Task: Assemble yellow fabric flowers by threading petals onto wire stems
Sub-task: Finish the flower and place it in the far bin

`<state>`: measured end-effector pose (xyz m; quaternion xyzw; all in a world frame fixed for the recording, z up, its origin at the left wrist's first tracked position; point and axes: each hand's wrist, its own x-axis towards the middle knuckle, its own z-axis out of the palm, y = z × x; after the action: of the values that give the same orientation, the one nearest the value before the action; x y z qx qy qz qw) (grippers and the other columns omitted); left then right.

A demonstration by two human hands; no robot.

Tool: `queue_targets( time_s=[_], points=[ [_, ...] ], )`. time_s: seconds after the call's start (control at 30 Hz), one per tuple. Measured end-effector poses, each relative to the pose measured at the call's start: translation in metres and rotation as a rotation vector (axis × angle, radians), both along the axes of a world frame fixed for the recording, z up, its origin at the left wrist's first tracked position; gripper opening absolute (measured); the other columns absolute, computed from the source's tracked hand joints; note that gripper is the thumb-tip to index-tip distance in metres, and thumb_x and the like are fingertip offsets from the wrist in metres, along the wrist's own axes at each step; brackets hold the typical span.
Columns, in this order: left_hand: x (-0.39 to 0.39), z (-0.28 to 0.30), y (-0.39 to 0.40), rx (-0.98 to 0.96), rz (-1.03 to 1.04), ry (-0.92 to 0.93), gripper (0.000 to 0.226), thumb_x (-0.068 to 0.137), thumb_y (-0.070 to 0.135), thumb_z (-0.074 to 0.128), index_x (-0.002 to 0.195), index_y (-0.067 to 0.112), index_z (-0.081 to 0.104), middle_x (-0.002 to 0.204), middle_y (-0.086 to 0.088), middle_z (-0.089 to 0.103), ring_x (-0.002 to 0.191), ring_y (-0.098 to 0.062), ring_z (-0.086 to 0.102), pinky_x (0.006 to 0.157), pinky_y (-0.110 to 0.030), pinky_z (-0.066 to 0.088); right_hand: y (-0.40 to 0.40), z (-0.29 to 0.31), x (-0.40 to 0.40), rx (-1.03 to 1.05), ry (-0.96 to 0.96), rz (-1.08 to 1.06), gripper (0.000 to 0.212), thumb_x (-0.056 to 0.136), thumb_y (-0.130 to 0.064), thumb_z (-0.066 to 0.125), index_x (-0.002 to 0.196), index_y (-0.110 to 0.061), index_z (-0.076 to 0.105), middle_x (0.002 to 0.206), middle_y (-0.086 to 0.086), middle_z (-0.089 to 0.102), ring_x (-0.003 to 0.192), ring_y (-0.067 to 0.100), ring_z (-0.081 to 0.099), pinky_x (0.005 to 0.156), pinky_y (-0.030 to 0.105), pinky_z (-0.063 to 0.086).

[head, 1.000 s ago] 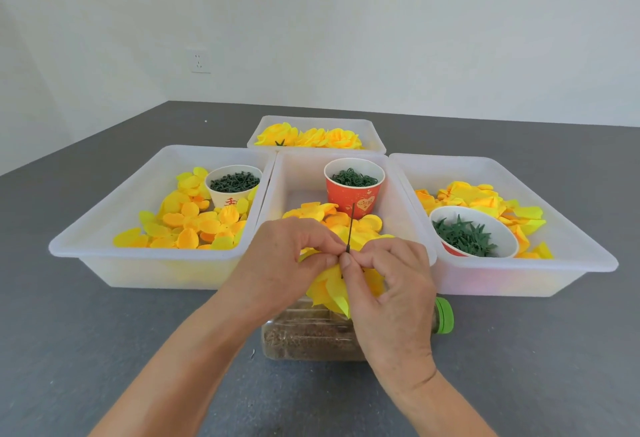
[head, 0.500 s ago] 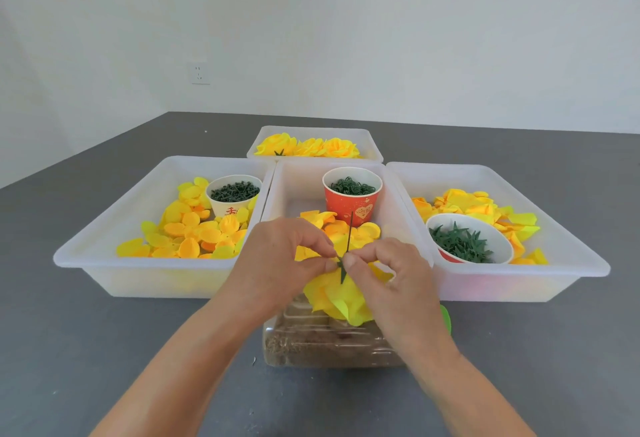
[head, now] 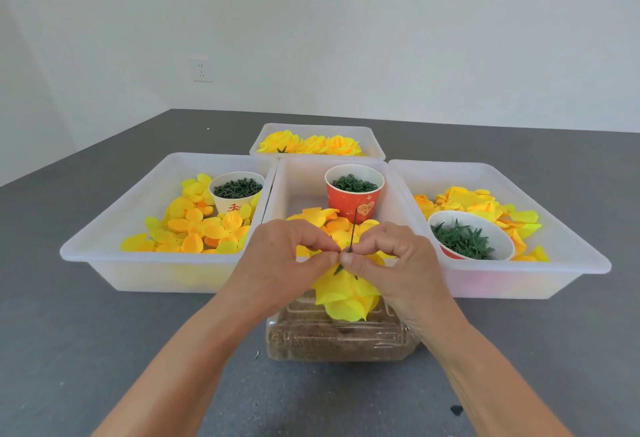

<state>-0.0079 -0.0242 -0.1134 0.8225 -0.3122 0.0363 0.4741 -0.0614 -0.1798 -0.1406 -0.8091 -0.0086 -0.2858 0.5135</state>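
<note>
A half-built yellow fabric flower (head: 346, 294) hangs below my two hands, over a clear plastic jar. Its thin dark wire stem (head: 353, 230) sticks up between my fingertips. My left hand (head: 282, 260) pinches the flower's top from the left. My right hand (head: 391, 260) pinches the stem and a small green piece (head: 338, 269) from the right. The thumbs of both hands meet at the stem. Loose yellow petals (head: 322, 218) lie in the middle tray (head: 291, 176) just behind my hands.
A left tray (head: 104, 228) holds petals and a white cup of green parts (head: 237, 190). A red cup of green rings (head: 354, 194) stands in the middle tray. The right tray (head: 571, 246) has petals and a bowl of green leaves (head: 467, 239). A far tray (head: 317, 142) holds yellow flowers. The jar (head: 339, 336) lies on its side.
The view has tilted up slightly. My hands have drawn closer together on the stem, and the flower hangs a little lower beneath them.
</note>
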Motion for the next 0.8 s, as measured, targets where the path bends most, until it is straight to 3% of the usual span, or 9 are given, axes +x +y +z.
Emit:
queue_targets(
  time_s=[0.2, 0.4, 0.6, 0.8],
  points=[
    [-0.006, -0.004, -0.003, -0.016, -0.019, -0.03, 0.015, 0.066, 0.02, 0.083, 0.08, 0.018, 0.077, 0.086, 0.017, 0.067, 0.088, 0.007, 0.057, 0.076, 0.0, 0.035, 0.006, -0.01, 0.0, -0.03, -0.129, -0.077, 0.015, 0.069, -0.013, 0.079, 0.064, -0.014, 0.066, 0.072, -0.012, 0.059, 0.083, 0.02, 0.054, 0.075, 0.018, 0.039],
    [-0.004, -0.005, -0.004, 0.033, -0.033, -0.13, 0.012, 0.065, 0.021, 0.083, 0.075, 0.018, 0.077, 0.08, 0.022, 0.065, 0.089, 0.001, 0.054, 0.083, -0.016, 0.04, 0.011, -0.013, 0.001, -0.07, -0.176, -0.094, 0.015, 0.068, -0.022, 0.071, 0.065, -0.008, 0.066, 0.075, -0.01, 0.058, 0.083, 0.019, 0.055, 0.073, 0.014, 0.039],
    [0.0, -0.006, -0.003, 0.103, -0.043, -0.184, 0.013, 0.067, 0.024, 0.082, 0.079, 0.018, 0.077, 0.077, 0.025, 0.061, 0.093, -0.007, 0.055, 0.083, -0.023, 0.042, 0.01, -0.018, 0.002, -0.061, -0.178, -0.092, 0.017, 0.07, -0.017, 0.076, 0.065, -0.006, 0.065, 0.075, -0.006, 0.059, 0.082, 0.023, 0.055, 0.074, 0.026, 0.043],
    [-0.006, 0.003, -0.003, -0.04, -0.011, -0.012, 0.01, 0.07, 0.03, 0.078, 0.078, 0.024, 0.076, 0.079, 0.015, 0.069, 0.082, 0.005, 0.06, 0.075, -0.013, 0.045, 0.002, -0.005, -0.006, 0.064, -0.002, 0.045, 0.014, 0.074, -0.013, 0.077, 0.066, -0.021, 0.069, 0.075, -0.009, 0.064, 0.084, 0.014, 0.058, 0.077, 0.027, 0.044]
  ],
)
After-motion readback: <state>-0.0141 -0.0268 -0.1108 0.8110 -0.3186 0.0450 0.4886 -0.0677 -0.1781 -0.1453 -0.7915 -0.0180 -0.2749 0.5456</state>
